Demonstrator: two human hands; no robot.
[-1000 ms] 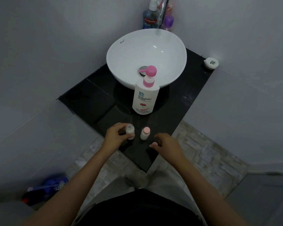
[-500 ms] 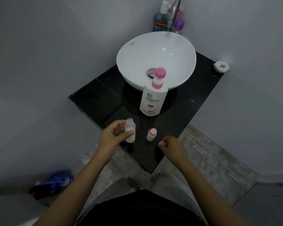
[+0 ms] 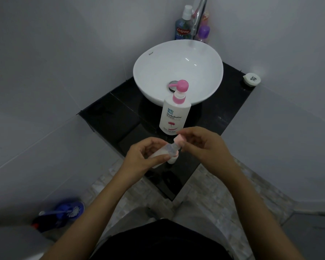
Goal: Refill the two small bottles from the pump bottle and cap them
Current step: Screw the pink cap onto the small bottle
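A white pump bottle (image 3: 174,117) with a pink pump head stands on the black counter (image 3: 120,113) in front of the basin. My left hand (image 3: 143,156) holds a small bottle (image 3: 163,152) tilted above the counter's front corner, with white liquid in it and a clear neck. My right hand (image 3: 203,145) pinches a pink cap (image 3: 179,139) right at that neck. The second small bottle (image 3: 171,160) stands on the counter just behind the held one, mostly hidden.
A white basin (image 3: 176,68) sits on the counter with a faucet (image 3: 197,19), a mouthwash bottle (image 3: 182,29) and a purple bottle (image 3: 204,33) behind it. A small white round case (image 3: 251,79) lies at the counter's right corner. A blue brush (image 3: 64,212) lies on the floor.
My left hand lifted the small bottle off the counter and tilted it. My right hand came up and brought the pink cap to the bottle's neck.
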